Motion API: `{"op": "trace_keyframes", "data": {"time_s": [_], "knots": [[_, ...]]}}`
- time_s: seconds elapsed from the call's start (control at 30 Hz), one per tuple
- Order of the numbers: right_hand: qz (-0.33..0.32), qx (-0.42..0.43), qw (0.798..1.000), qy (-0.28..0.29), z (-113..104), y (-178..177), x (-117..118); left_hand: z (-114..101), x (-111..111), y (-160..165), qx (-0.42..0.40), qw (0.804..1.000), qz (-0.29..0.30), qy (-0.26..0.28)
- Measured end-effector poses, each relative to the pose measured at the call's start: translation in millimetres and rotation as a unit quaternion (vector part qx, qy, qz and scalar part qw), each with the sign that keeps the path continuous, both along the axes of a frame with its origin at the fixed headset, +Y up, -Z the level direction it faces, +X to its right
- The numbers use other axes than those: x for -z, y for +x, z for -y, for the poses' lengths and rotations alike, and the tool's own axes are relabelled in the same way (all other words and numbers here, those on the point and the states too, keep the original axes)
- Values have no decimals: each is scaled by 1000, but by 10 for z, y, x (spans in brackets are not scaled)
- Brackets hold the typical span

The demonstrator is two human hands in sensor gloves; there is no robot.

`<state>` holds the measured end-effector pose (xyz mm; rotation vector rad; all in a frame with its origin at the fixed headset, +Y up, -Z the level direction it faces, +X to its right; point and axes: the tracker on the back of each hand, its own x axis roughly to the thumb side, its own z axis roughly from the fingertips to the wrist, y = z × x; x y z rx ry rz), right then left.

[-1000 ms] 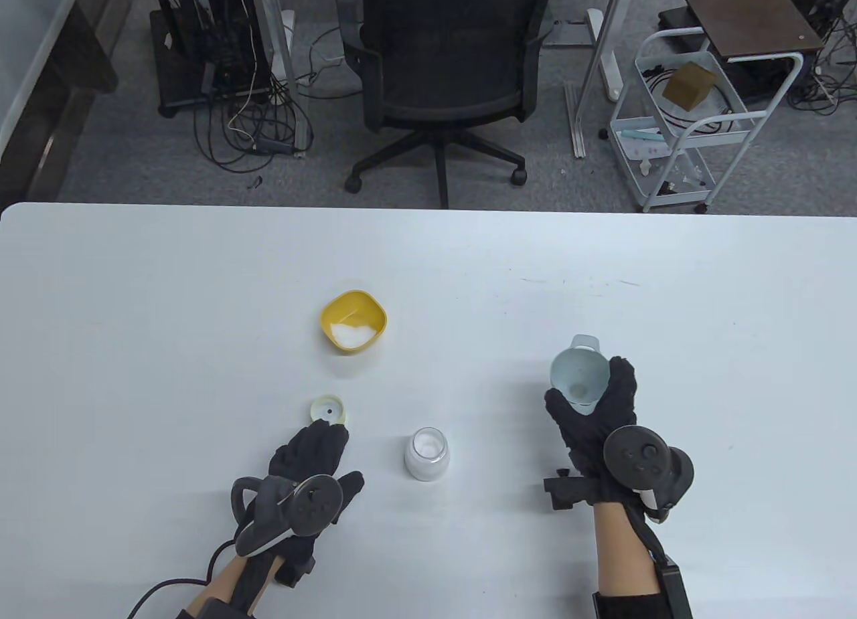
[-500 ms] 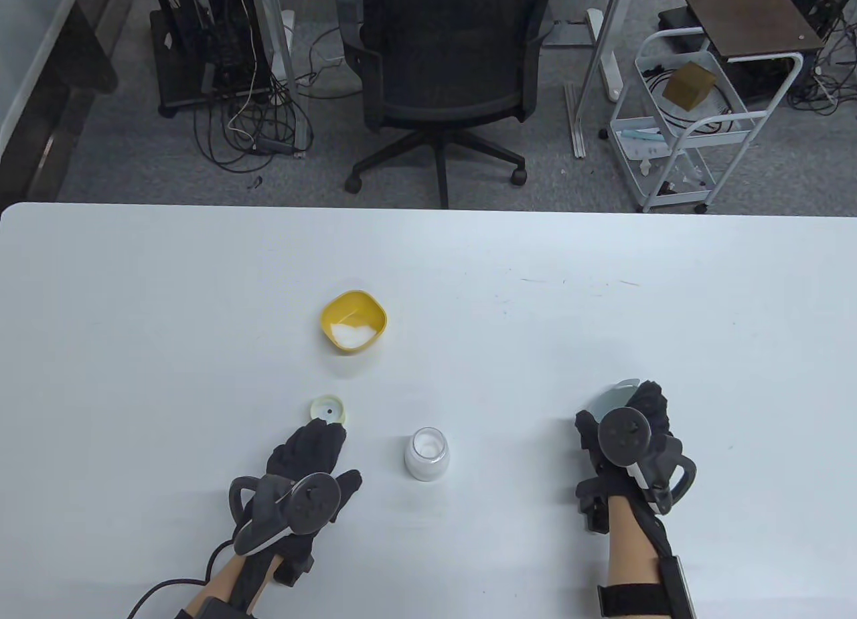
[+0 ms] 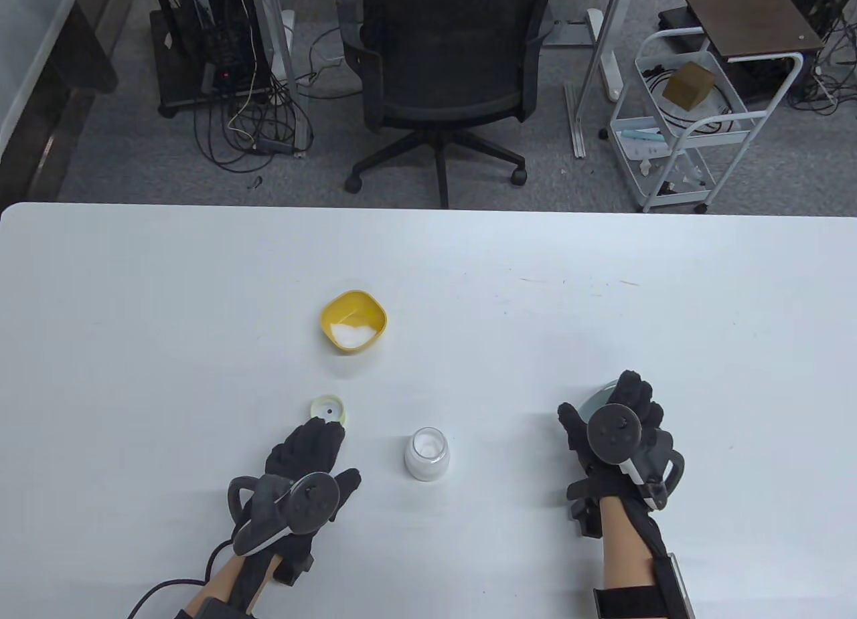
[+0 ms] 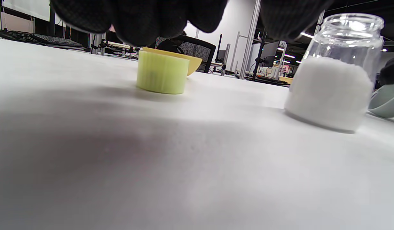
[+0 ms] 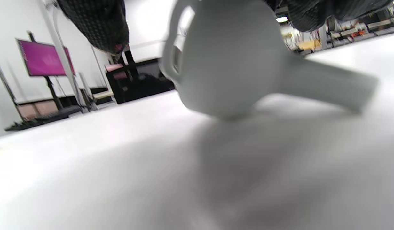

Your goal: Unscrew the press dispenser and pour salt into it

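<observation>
The open glass dispenser jar [image 3: 426, 453], mostly full of white salt, stands at the front middle of the table; it also shows in the left wrist view [image 4: 331, 86]. Its yellow-green cap [image 3: 329, 409] lies to the left. A yellow bowl [image 3: 353, 322] with some salt stands behind. My left hand [image 3: 338, 455] rests on the table just short of the cap [image 4: 161, 72] and holds nothing. My right hand [image 3: 600, 399] hovers over a pale grey funnel [image 3: 598, 397] that lies on its side on the table [image 5: 235, 57]. My fingers reach over it, my thumb [image 5: 98, 25] apart.
The white table's [image 3: 167, 298] far edge runs across the middle of the table view. An office chair [image 3: 442, 63] and a wire cart [image 3: 676, 124] stand on the floor beyond it. The funnel's rim shows at the right edge of the left wrist view [image 4: 387, 102].
My right hand turned the upright funnel over and brought it down onto the table, right of the jar. My thumb has since spread away from it. My left hand has not moved.
</observation>
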<state>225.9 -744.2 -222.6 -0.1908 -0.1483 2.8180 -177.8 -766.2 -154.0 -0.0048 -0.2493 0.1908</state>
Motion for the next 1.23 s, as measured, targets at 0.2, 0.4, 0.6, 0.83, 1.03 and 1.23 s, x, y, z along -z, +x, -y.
{"op": "trace_keyframes", "data": {"time_s": [0.2, 0.4, 0.6, 0.83, 1.03, 1.23], "knots": [[-116, -21, 991, 59, -261, -470, -160, -5, -6, 12, 12, 1000, 5, 10], [-248, -83, 964, 50, -260, -1018, -351, -39, -42, 45, 78, 995, 9, 57], [-302, -193, 932, 57, -129, -1296, -465, -39, -70, 98, 121, 990, 19, 71], [-312, -213, 925, 44, -91, -1305, -479, -38, -81, 128, 124, 989, 23, 72], [-312, -213, 925, 39, -87, -1304, -476, -36, -77, 126, 120, 990, 23, 72], [-308, -205, 929, 25, -49, -1273, -442, -4, -57, 115, 126, 990, 20, 66]]}}
